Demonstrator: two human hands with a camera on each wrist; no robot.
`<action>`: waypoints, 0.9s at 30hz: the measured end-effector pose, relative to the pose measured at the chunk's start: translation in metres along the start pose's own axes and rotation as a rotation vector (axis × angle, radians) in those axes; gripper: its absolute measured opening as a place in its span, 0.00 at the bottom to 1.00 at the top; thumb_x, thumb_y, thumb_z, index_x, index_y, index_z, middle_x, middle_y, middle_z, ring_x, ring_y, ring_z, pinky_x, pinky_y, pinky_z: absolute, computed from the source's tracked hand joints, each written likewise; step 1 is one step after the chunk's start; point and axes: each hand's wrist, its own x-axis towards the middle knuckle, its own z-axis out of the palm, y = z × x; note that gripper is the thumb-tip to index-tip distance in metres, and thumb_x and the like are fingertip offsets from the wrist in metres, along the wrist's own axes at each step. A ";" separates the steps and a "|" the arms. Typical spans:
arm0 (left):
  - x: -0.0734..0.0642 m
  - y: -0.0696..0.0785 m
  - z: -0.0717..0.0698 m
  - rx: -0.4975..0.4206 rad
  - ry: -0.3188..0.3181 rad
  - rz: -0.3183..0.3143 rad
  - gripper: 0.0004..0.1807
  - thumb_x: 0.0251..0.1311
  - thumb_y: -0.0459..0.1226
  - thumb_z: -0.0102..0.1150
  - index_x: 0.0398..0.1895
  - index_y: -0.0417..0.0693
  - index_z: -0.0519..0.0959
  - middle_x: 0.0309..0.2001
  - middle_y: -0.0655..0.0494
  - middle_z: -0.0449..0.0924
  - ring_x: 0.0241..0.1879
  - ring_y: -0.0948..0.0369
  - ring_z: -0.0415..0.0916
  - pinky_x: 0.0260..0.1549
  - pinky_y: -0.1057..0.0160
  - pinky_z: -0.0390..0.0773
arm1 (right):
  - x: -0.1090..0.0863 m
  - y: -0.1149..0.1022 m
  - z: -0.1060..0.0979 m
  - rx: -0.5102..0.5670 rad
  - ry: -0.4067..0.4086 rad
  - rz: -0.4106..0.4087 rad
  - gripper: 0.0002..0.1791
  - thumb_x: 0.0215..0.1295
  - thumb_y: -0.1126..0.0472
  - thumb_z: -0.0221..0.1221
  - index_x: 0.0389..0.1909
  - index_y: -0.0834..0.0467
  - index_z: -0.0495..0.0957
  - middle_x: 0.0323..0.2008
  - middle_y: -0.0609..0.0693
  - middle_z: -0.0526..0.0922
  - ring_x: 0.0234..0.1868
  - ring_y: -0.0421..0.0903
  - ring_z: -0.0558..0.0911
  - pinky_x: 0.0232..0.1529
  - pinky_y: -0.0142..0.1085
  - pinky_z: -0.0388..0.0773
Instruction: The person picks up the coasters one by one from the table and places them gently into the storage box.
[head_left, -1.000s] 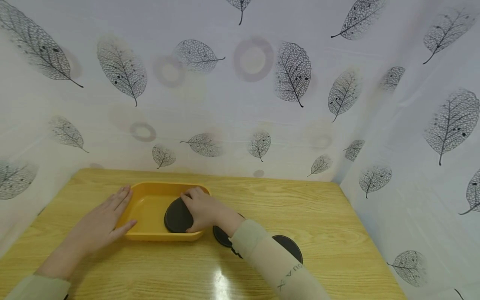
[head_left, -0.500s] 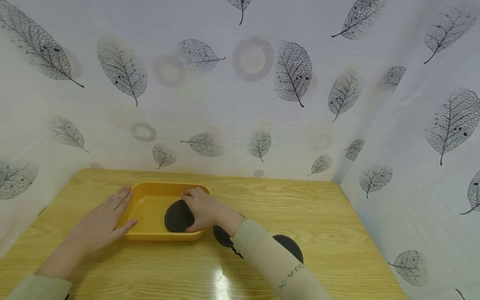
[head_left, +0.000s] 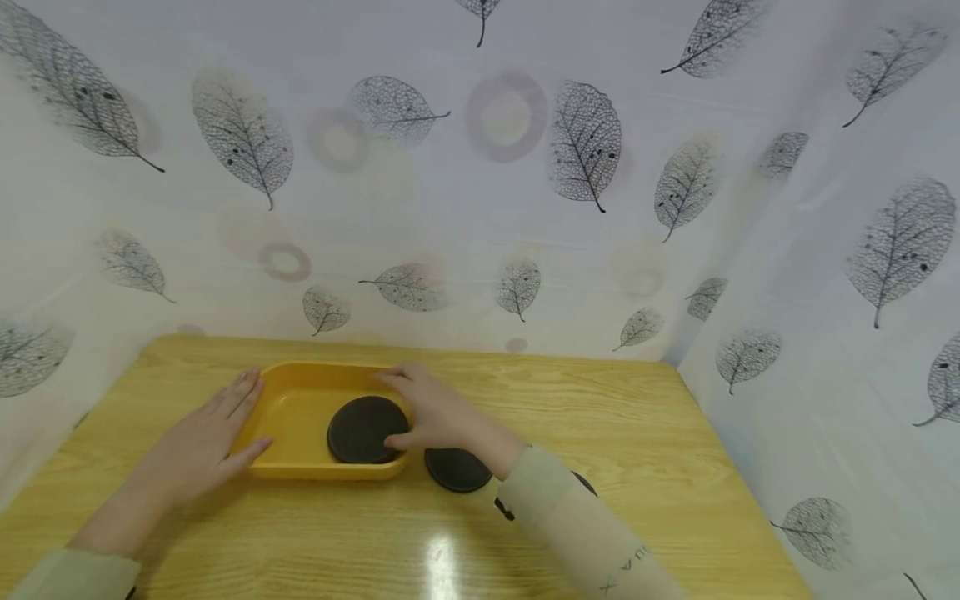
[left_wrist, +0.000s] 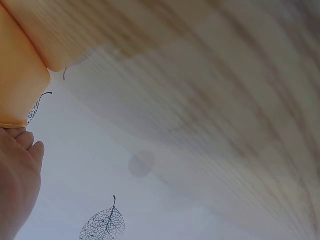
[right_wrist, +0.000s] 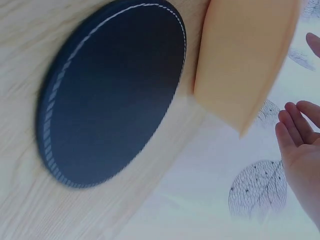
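A yellow tray (head_left: 296, 471) stands on the wooden table. Inside it, toward the right end, lies a round black coaster (head_left: 363, 427). My left hand (head_left: 197, 446) rests along the tray's left side, fingers straight and thumb over the rim. Over the tray's right end is my right hand (head_left: 442, 414), its fingers parted and relaxed; the thumb overlaps the coaster's edge in the head view, and I cannot tell if it touches. Just right of the tray a second black coaster (head_left: 457, 472) lies on the table; white stitching rings this coaster (right_wrist: 115, 95) in the right wrist view.
Another black disc (head_left: 585, 483) peeks out from behind the right sleeve (head_left: 577, 521), mostly hidden. The wooden tabletop (head_left: 660, 467) meets leaf-printed white sheeting (head_left: 480, 208) at the back and right.
My right hand has let go of the coaster in the tray and drawn back to the right. More of both nearby coasters shows. The left hand has kept its place.
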 end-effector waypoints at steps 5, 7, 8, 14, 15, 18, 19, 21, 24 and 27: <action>-0.001 -0.002 0.001 0.007 0.004 0.007 0.48 0.77 0.53 0.56 0.82 0.25 0.52 0.85 0.34 0.43 0.86 0.59 0.24 0.76 0.77 0.17 | -0.022 0.007 -0.007 0.027 0.051 -0.017 0.50 0.61 0.52 0.77 0.80 0.61 0.64 0.72 0.59 0.72 0.72 0.54 0.74 0.76 0.45 0.75; -0.001 -0.002 0.001 0.008 0.003 0.009 0.48 0.77 0.53 0.56 0.82 0.25 0.52 0.85 0.34 0.43 0.85 0.64 0.21 0.76 0.77 0.17 | -0.031 0.011 -0.009 0.031 0.059 -0.017 0.49 0.60 0.53 0.77 0.79 0.62 0.65 0.72 0.59 0.73 0.71 0.54 0.75 0.76 0.46 0.75; -0.001 -0.002 0.001 0.007 0.005 0.011 0.48 0.77 0.53 0.56 0.82 0.25 0.52 0.85 0.33 0.44 0.86 0.63 0.22 0.77 0.77 0.17 | -0.036 0.013 -0.010 0.027 0.058 -0.014 0.49 0.60 0.53 0.77 0.79 0.63 0.66 0.72 0.59 0.73 0.71 0.55 0.75 0.76 0.46 0.75; 0.000 -0.002 0.001 0.003 0.013 0.017 0.47 0.76 0.53 0.56 0.81 0.25 0.53 0.84 0.32 0.46 0.87 0.59 0.25 0.77 0.76 0.18 | -0.067 0.026 -0.017 0.051 0.046 0.031 0.47 0.61 0.53 0.75 0.78 0.63 0.67 0.74 0.62 0.70 0.75 0.58 0.72 0.77 0.50 0.74; 0.000 -0.002 0.001 0.005 0.013 0.017 0.47 0.76 0.53 0.56 0.81 0.25 0.53 0.84 0.32 0.46 0.87 0.59 0.25 0.77 0.76 0.18 | -0.072 0.028 -0.018 0.055 0.048 0.036 0.47 0.61 0.53 0.75 0.78 0.63 0.67 0.74 0.62 0.71 0.75 0.58 0.72 0.77 0.51 0.74; 0.001 -0.001 0.000 0.006 0.015 0.018 0.47 0.76 0.53 0.56 0.81 0.25 0.53 0.84 0.32 0.46 0.86 0.61 0.23 0.77 0.77 0.18 | -0.088 0.034 -0.021 0.058 0.059 0.048 0.46 0.61 0.54 0.75 0.78 0.63 0.67 0.74 0.61 0.71 0.74 0.57 0.73 0.75 0.51 0.76; 0.001 -0.001 0.000 0.007 0.016 0.020 0.47 0.76 0.52 0.56 0.81 0.25 0.54 0.84 0.32 0.46 0.86 0.60 0.24 0.77 0.77 0.18 | -0.093 0.035 -0.021 0.057 0.063 0.051 0.46 0.61 0.54 0.76 0.78 0.63 0.67 0.73 0.60 0.71 0.74 0.57 0.73 0.74 0.52 0.76; 0.001 -0.001 0.000 0.006 0.016 0.019 0.47 0.77 0.52 0.55 0.81 0.25 0.54 0.84 0.32 0.46 0.86 0.63 0.22 0.77 0.77 0.17 | -0.104 0.040 -0.022 0.056 0.072 0.062 0.46 0.61 0.55 0.76 0.77 0.63 0.68 0.73 0.59 0.72 0.73 0.57 0.74 0.73 0.52 0.77; 0.000 -0.001 0.000 0.005 0.019 0.019 0.47 0.77 0.52 0.55 0.81 0.25 0.54 0.84 0.32 0.46 0.86 0.60 0.24 0.77 0.77 0.18 | -0.119 0.047 -0.022 0.051 0.083 0.086 0.46 0.60 0.55 0.77 0.77 0.64 0.68 0.72 0.59 0.73 0.73 0.58 0.74 0.72 0.53 0.78; 0.001 -0.002 0.000 0.009 0.017 0.019 0.47 0.77 0.52 0.55 0.81 0.25 0.53 0.85 0.33 0.44 0.85 0.63 0.21 0.77 0.77 0.17 | -0.133 0.055 -0.021 0.049 0.096 0.109 0.45 0.60 0.56 0.77 0.76 0.64 0.69 0.72 0.59 0.73 0.73 0.58 0.74 0.72 0.54 0.78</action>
